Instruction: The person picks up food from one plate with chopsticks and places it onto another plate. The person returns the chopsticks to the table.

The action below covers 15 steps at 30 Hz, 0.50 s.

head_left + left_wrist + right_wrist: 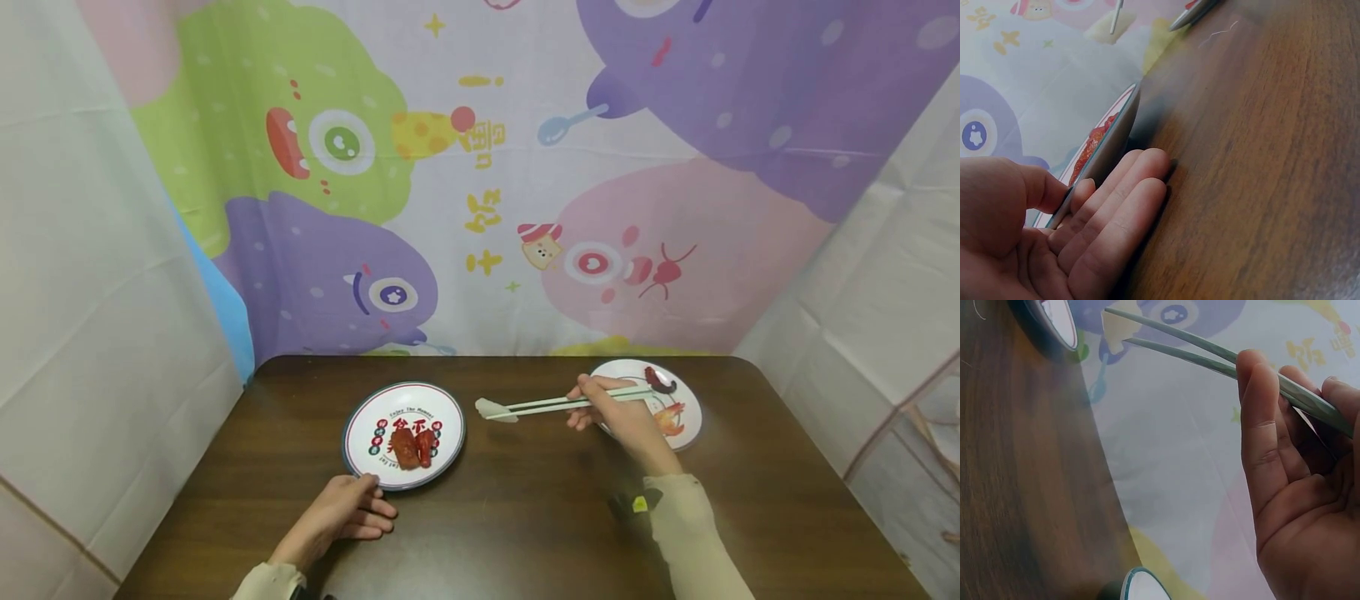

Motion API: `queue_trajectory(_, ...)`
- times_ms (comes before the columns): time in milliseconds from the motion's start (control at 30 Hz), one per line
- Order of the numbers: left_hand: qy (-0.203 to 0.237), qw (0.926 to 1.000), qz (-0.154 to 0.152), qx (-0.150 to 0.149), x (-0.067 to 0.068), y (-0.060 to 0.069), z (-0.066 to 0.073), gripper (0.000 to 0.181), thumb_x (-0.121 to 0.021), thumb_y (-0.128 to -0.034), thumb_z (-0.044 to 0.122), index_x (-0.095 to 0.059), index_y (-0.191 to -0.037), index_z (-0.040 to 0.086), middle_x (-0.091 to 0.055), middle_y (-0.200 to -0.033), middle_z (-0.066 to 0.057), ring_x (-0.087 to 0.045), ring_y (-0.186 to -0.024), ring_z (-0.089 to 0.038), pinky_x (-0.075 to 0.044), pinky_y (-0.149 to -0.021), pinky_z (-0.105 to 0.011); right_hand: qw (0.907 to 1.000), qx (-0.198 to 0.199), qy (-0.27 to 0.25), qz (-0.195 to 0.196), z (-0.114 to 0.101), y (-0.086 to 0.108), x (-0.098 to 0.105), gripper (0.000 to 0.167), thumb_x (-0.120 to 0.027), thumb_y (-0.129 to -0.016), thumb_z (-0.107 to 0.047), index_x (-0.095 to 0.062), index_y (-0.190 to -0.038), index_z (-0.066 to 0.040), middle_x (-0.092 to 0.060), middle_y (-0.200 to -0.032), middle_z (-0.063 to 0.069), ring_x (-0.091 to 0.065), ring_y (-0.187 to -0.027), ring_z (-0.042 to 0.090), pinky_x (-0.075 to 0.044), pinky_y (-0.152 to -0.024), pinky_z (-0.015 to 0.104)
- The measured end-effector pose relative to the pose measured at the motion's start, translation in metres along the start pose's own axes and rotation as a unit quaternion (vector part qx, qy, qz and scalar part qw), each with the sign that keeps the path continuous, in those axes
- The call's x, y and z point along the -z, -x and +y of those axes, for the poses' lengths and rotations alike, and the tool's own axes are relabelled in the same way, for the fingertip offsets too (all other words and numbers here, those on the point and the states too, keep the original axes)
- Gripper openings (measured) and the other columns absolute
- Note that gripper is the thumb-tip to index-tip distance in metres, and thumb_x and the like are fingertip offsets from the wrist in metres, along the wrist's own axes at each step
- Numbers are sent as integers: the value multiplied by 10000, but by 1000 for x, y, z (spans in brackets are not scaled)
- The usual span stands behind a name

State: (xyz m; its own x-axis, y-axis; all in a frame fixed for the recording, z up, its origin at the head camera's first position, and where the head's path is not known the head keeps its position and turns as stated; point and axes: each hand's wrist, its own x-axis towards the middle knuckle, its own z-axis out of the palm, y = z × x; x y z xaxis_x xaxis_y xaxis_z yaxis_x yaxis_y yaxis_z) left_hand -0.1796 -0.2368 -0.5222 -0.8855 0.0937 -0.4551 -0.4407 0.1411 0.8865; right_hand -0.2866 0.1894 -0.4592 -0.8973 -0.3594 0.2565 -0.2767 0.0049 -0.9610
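My right hand (618, 421) holds a pair of pale green chopsticks (551, 406) that point left. Between their tips hangs a thin white piece of food (492, 409), above the table between two plates; its exact kind is unclear. My left hand (347, 510) pinches the near rim of the left plate (450, 414) between thumb and index finger, the other fingers stretched out beside it, as the left wrist view shows. On that plate, white with a dark edge and printed lettering, lie two glossy reddish-brown pieces of food (406, 448), like cooked meat.
Partly behind my right hand stands a second white plate (694, 421). It bears an orange shrimp-like piece (671, 419) and a dark red curled piece (660, 381). Both plates are on a dark wooden table (510, 517), with a cartoon-printed curtain (480, 317) behind and pale cloth at the sides.
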Motion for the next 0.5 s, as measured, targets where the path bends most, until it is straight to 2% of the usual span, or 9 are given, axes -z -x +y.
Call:
queue_trajectory(167,-7,10000,-11,12,0,0,0,314,-438,-1002,229,-595,-963,-40,-766,-831,-99,-765,-718,-193,-652,-646,-327,9999,103,-81,-75,1,-3,-2,431,-496,-1095,-212,-633,-1035,193,-757,-752,62,-739,-673,168,-638,-612,328)
queue_trajectory(500,-29,10000,68,34,0,1,0,319,-439,-1009,234,-586,-981,-48,-770,-842,-113,-767,-718,-201,-653,-645,-329,10000,-59,63,7,3,-6,-7,417,-515,-1089,-244,-664,-1039,143,-755,-761,111,-740,-673,187,-630,-611,316)
